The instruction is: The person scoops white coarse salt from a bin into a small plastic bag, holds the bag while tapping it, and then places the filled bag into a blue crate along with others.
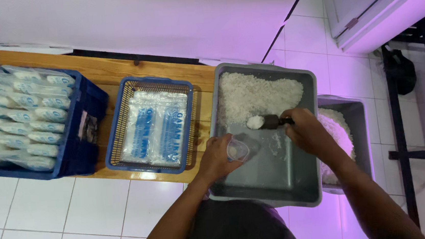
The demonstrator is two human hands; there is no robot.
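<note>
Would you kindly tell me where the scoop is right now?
In the head view, the scoop is in the right hand, over the grey tub, just above the small bag in the left hand.

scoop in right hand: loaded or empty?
Loaded. The scoop held by the right hand carries a white heap above the grey tub.

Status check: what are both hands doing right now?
Left hand holds clear bag open. Right hand holds loaded scoop over grey tub. Nothing between them.

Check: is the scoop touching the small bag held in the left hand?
Apart. The head view shows bare grey tub floor between the scoop and the bag in the left hand.
</note>
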